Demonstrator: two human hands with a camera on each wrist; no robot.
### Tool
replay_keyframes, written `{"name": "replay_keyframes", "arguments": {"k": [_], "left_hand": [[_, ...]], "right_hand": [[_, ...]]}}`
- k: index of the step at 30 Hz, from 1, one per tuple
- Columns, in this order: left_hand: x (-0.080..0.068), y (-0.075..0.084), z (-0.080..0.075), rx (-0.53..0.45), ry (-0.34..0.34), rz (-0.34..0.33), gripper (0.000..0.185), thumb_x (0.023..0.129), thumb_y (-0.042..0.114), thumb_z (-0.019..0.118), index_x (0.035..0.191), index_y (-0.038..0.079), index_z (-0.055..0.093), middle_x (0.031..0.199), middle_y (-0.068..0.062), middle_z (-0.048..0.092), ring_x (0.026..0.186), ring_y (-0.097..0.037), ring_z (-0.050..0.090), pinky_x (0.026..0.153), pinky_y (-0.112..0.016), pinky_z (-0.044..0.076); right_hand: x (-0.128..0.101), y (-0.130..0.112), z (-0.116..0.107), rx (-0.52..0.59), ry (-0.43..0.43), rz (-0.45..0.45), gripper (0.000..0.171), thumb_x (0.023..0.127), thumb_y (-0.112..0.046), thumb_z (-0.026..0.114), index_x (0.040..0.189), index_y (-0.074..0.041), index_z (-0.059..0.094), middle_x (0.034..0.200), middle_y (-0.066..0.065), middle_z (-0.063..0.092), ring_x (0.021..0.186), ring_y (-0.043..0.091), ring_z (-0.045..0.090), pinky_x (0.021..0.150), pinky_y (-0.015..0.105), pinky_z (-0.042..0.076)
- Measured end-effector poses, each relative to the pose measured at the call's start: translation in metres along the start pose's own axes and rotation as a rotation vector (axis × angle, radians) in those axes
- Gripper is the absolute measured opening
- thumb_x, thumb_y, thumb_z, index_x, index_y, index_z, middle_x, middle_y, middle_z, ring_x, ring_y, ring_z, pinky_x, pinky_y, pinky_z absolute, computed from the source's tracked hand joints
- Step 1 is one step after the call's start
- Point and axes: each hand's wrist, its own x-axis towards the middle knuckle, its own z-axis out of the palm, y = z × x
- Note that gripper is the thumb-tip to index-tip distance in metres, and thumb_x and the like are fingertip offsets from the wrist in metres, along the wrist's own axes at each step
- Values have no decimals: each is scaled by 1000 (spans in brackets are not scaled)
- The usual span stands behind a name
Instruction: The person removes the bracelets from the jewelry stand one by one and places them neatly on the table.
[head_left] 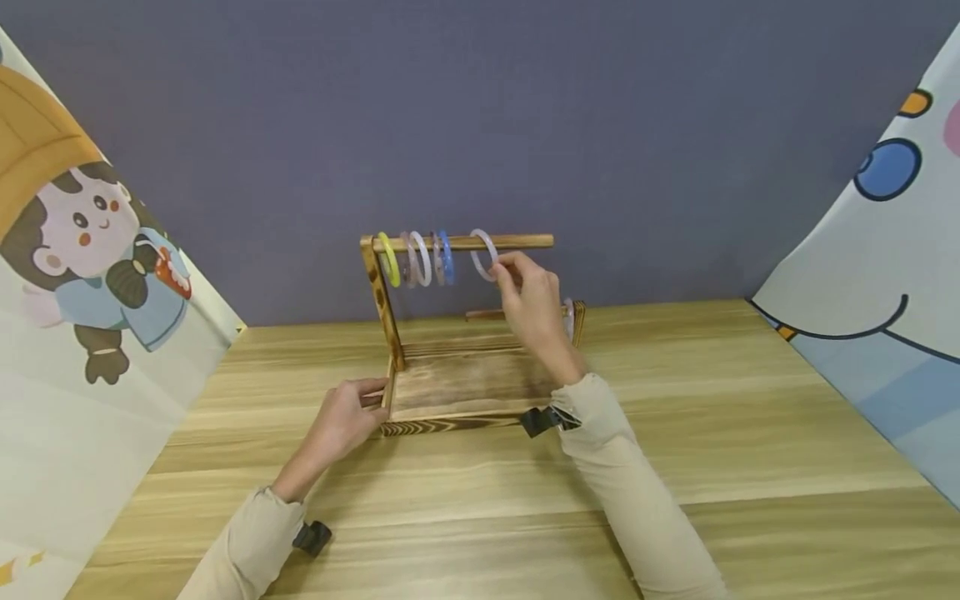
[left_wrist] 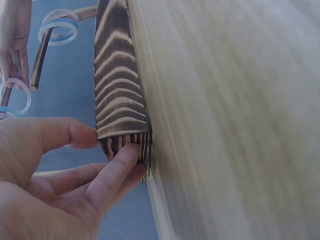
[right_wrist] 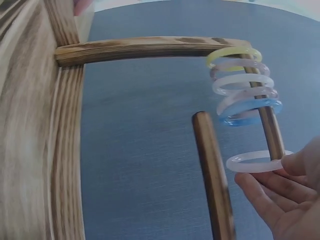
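Observation:
My right hand point(head_left: 532, 308) pinches a pale, translucent bangle point(right_wrist: 252, 167) between thumb and fingers. This bangle hangs around the upper rod point(head_left: 525, 242) of a wooden bangle stand point(head_left: 450, 426), near the rod's free end. Further in on the same rod hang several bangles: a yellow one point(head_left: 393, 268) by the upright, pale and white ones point(head_left: 427, 267), and a blue one point(head_left: 448, 268). At the stand's front left corner, my left hand point(head_left: 345, 417) grips the base, thumb on one side and fingers against the striped end point(left_wrist: 142, 140).
A shorter lower rod point(head_left: 483, 315) extends from the stand's right post point(head_left: 578, 323), where a pale bangle point(head_left: 569, 321) hangs, partly behind my right hand. The stand sits on a wood-grain table point(head_left: 750, 433). A grey-blue wall point(head_left: 480, 108) rises behind, with cartoon panels point(head_left: 135, 275) at the sides.

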Motion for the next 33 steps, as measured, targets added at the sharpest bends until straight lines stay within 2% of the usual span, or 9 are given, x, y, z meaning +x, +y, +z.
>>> {"name": "replay_keyframes", "arguments": {"k": [4,9,13,19,29,33], "left_hand": [[0,-1,-3,-3,-9,-8,50,85,-1,66,133,-9,57,129,-30,60,111,-40,65,88,-41,60],[1,-2,-2,-12,-20,-12,51,85,-2,65,135,-9,55,129,-30,59,111,-41,65,85,-40,61],[0,-1,-2,-10,-17,-13,51,86,-2,65,135,-9,55,129,-30,60,112,-41,64,87,-41,60],[-1,-1,-2,-5,-17,-7,50,86,-2,66,134,-10,55,125,-30,62,111,-40,65,90,-42,60],[-2,1,0,28,18,56,48,85,-4,66,132,-11,57,117,-31,66,103,-41,68,87,-44,61],[-3,0,0,27,27,54,47,86,-2,66,132,-9,59,116,-30,66,103,-40,68,86,-44,61]], "right_hand": [[0,-1,-1,-18,-14,-10,20,100,-8,58,108,7,68,97,16,74,84,26,71,71,33,62],[3,-5,-11,-36,-73,-54,22,102,-9,55,110,7,67,96,17,73,81,25,72,63,34,62],[4,-8,-15,-52,-108,-74,23,103,-11,55,112,6,67,94,16,73,77,23,72,63,35,62],[4,-7,-18,-69,-124,-67,23,103,-13,54,113,3,68,95,15,74,72,20,70,53,32,57],[6,-7,-21,-66,-84,-68,22,103,-10,54,110,5,68,95,17,73,74,21,70,56,32,59],[5,-7,-24,-69,-83,-67,22,103,-10,54,110,5,68,97,17,73,78,23,71,61,34,61]]}}
